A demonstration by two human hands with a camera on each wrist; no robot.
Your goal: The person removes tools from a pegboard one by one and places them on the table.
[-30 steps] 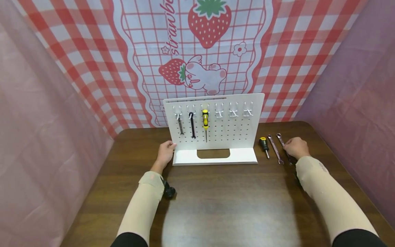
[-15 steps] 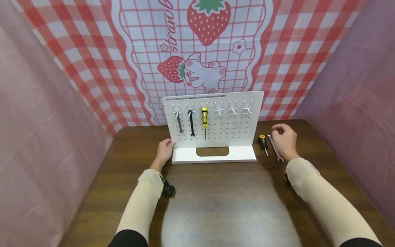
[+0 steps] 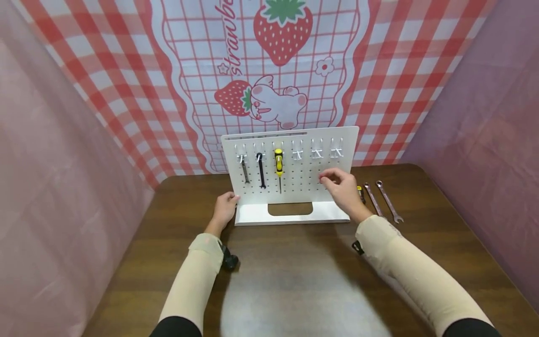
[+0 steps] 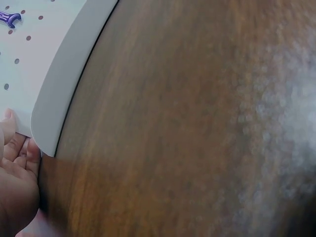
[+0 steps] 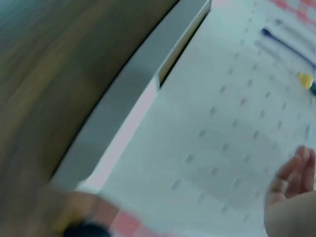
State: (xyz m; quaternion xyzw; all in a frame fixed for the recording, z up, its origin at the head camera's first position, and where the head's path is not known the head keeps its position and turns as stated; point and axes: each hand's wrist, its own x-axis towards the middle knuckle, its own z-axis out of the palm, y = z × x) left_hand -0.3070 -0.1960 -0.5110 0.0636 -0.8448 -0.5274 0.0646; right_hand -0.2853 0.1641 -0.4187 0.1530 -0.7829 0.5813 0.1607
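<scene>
A white pegboard stand (image 3: 301, 185) stands at the back of the table. My left hand (image 3: 225, 208) grips its lower left edge, thumb in front and fingers behind, as the left wrist view shows. In front of the board's right half is my right hand (image 3: 343, 189), fingers loosely bent, with nothing seen between them. On the board's left hooks hang a small silver wrench (image 3: 245, 172), a black wrench (image 3: 261, 173) and a yellow-and-black screwdriver (image 3: 279, 164). Three white hooks (image 3: 317, 153) to their right are bare.
Right of the stand, a second screwdriver (image 3: 360, 193) lies mostly hidden behind my right hand. Beside it lie a shorter wrench (image 3: 372, 199) and a longer wrench (image 3: 389, 202). A checked strawberry cloth (image 3: 379, 93) hangs behind, with pink cloths (image 3: 476, 140) at the sides.
My right hand has come away from the longer wrench at the right and moved left to the board. The wrench stays on the table. My left hand keeps its place.
</scene>
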